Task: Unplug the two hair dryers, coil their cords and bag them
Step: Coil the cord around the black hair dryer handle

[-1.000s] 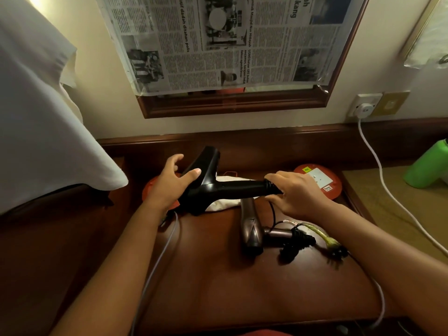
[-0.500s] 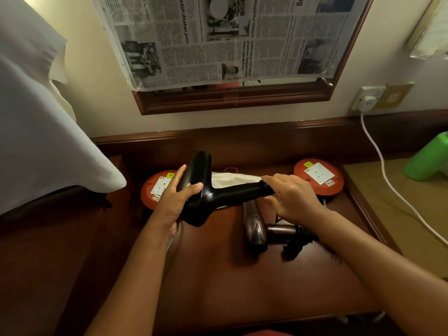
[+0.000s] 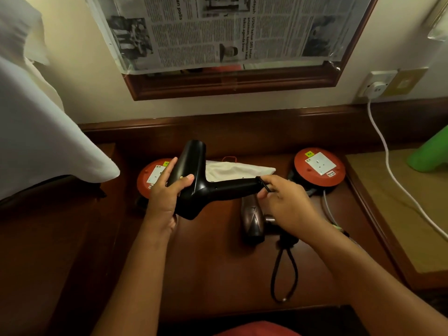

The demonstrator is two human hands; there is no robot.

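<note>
My left hand (image 3: 167,192) grips the barrel of a black hair dryer (image 3: 206,183), held above the dark wooden desk (image 3: 213,263) with its handle pointing right. My right hand (image 3: 284,202) pinches the small black loop at the end of that handle. Under my right hand a bronze hair dryer (image 3: 252,219) lies on the desk, and its black cord (image 3: 283,270) hangs in a loop toward the front edge. A white cloth bag (image 3: 237,169) lies flat behind the black dryer.
Two round red extension reels sit at the back, one at left (image 3: 151,178), one at right (image 3: 320,167). A white cable (image 3: 388,166) runs from the wall socket (image 3: 377,84) down the right side. A green object (image 3: 431,154) stands far right. White cloth (image 3: 36,129) hangs at left.
The view has shifted closer and down. The black dryer stayed in my left hand. My right hand slid from gripping the handle end to pinching the loop there.
</note>
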